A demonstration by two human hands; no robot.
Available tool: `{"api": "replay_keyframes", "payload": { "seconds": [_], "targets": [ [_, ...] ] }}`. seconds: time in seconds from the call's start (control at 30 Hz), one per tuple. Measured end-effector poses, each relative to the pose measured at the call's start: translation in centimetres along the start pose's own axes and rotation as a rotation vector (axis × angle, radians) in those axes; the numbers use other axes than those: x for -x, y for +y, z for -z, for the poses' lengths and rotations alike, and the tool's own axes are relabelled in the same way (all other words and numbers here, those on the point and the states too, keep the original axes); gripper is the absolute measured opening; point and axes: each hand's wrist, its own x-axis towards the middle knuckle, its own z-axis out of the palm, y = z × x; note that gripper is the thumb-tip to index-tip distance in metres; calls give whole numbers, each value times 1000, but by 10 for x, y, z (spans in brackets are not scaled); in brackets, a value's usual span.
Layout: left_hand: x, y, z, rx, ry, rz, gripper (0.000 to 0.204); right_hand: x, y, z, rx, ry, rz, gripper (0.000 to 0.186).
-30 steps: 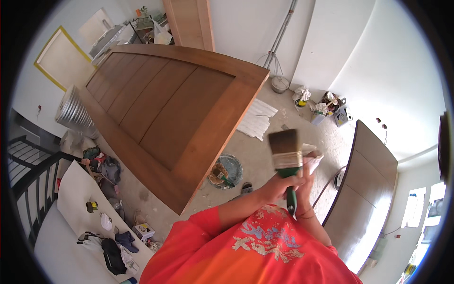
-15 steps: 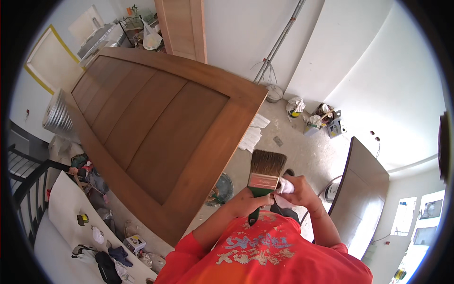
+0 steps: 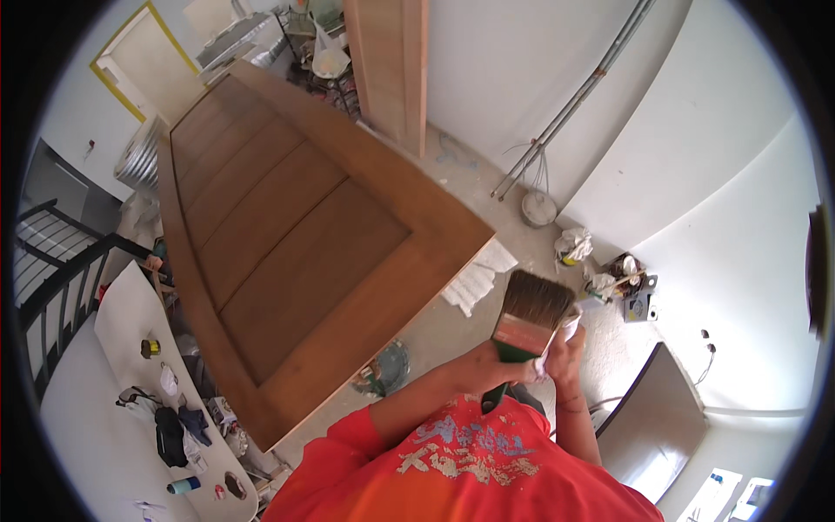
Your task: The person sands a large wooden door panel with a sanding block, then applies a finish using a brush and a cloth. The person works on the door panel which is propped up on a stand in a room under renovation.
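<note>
Left hand (image 3: 513, 372) closed on a brush (image 3: 524, 331), right hand (image 3: 567, 352) on cloth (image 3: 570, 324)

The big door panel (image 3: 296, 226) looks brown across its visible upper face; whether any part remains undone, I cannot tell. Apart from its near corner, the wide brush points bristles-up, fingers curled round its green handle. The right hand, nearly closed, holds white cloth beside the brush.

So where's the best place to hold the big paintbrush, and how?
Probably the green handle, coming from the person's left. The paintbrush slants with its wide bristles pointing away and its narrow handle toward the shirt. The left hand grips there, while the right hand crowds the other side.
</note>
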Motion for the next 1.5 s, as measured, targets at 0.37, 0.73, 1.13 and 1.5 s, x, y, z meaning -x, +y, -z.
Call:
{"api": "replay_keyframes", "payload": {
  "seconds": [0.37,0.73,1.13,1.5],
  "targets": [
    [-133,30,41,-227,715,-198,30,-203,-32,127,509,-1007,207,35],
    [-162,79,112,-74,1378,-91,31,-376,-212,-6,525,-1666,696,44],
    [-256,169,231,41,1533,-111,36,-508,-330,-95,265,-1116,1271,54],
    [-217,191,255,-200,1813,-81,39,-628,-302,-208,58,-1264,1240,70]
  ]
}}
